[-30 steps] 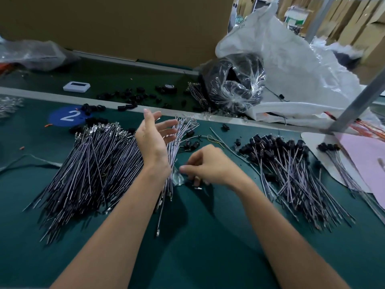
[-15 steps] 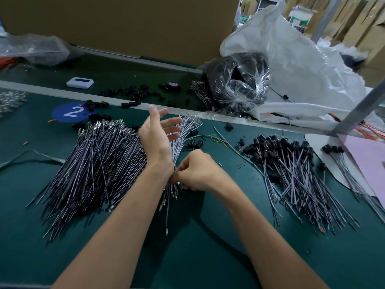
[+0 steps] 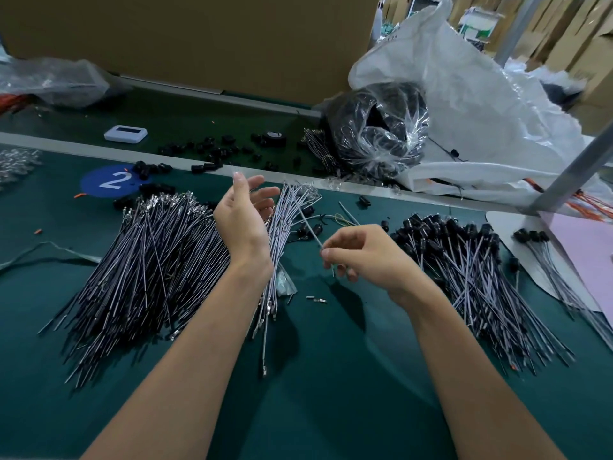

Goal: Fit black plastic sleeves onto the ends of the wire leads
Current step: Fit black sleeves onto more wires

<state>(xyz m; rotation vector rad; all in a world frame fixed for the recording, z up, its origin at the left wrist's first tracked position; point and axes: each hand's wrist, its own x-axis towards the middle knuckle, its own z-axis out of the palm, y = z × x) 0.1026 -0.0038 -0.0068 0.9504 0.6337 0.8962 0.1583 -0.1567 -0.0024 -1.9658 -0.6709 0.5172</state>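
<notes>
My right hand (image 3: 361, 257) pinches one wire (image 3: 309, 227) near its lower end, its length slanting up and away toward loose black sleeves (image 3: 308, 211) around its far tip; my left hand (image 3: 243, 224), fingers spread, stands beside that wire.

Legible marking: one. A white numeral "2" is printed on a round blue label (image 3: 111, 181) stuck flat to the green counter (image 3: 331, 376), just beyond the far end of the wire lead pile (image 3: 149, 260). Print on the white bag (image 3: 481, 104) beyond that pile is too small to read.
</notes>
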